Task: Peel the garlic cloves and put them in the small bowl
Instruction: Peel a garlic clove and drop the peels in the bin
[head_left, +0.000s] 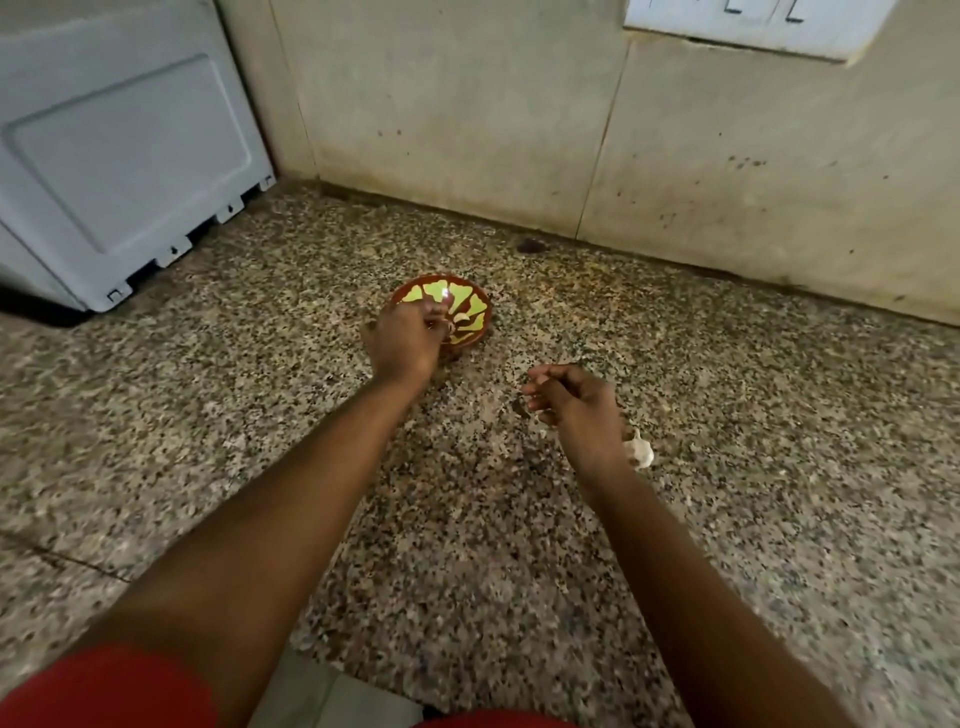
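While the left hand (405, 338) reaches over the small bowl (470, 304), its grip apparently pinching a peeled clove (451, 326) to drop beside another, the right hand (574, 410) hovers loosely curled, empty, near the unpeeled garlic (640, 451) on the bench (779, 415).

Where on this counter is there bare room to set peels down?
Free: the counter right of the garlic up to the wall, and the stretch between the grey box and the left hand. Crowded: around the bowl and between it and the right hand.
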